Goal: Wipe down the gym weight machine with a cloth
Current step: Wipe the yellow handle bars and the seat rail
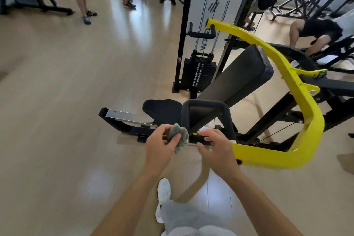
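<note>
Left hand pinches a cloth between thumb and curled fingers, just beside the near end of the yellow arm and level with it. The cloth is grey, fuzzy and bunched into a loose wad, with a ragged corner hanging below the thumb. It sits in the air, and whether it touches the metal cannot be told.

The weight machine has a black frame. The yellow arm curves from its near end, round the far-right side, and up to a stub above the rest. Inside that curve lie a slanted black back pad, a black looped handle and a black seat. A weight stack stands beyond the curve, under the stub.

Right hand hovers at the yellow arm's near end, back of the hand up and wrist bent. Its fingers are curled over a thin dark bar with the thumb below. Whether they actually close on the bar cannot be told. Both forearms reach forward, bare, converging toward that near end of the arm.
</note>
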